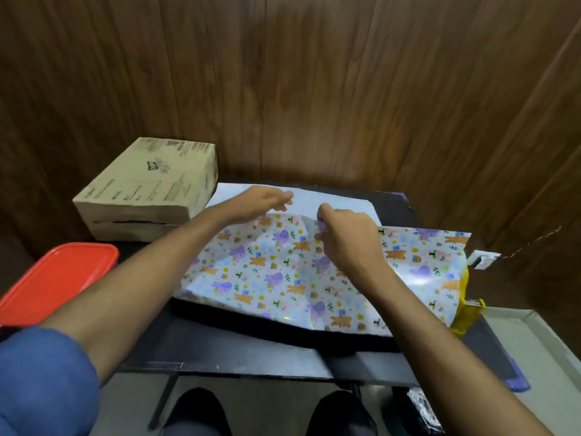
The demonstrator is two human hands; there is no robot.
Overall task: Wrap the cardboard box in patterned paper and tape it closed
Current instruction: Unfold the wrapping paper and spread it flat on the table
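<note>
A sheet of patterned paper [283,278] lies across a dark table [239,357], its long axis running left to right, its far part showing the white underside. The right hand [345,234] pinches the paper's folded edge; the left hand [264,201] hovers over it, fingers loosely curled, grip unclear. The cardboard box [147,190] sits unwrapped at the table's far left, beside a red-lidded container [59,278].

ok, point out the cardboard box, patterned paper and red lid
cardboard box [151,180]: head view, top face.
patterned paper [283,278]: head view, printed side, middle.
red lid [56,278]: head view, top surface.
</note>
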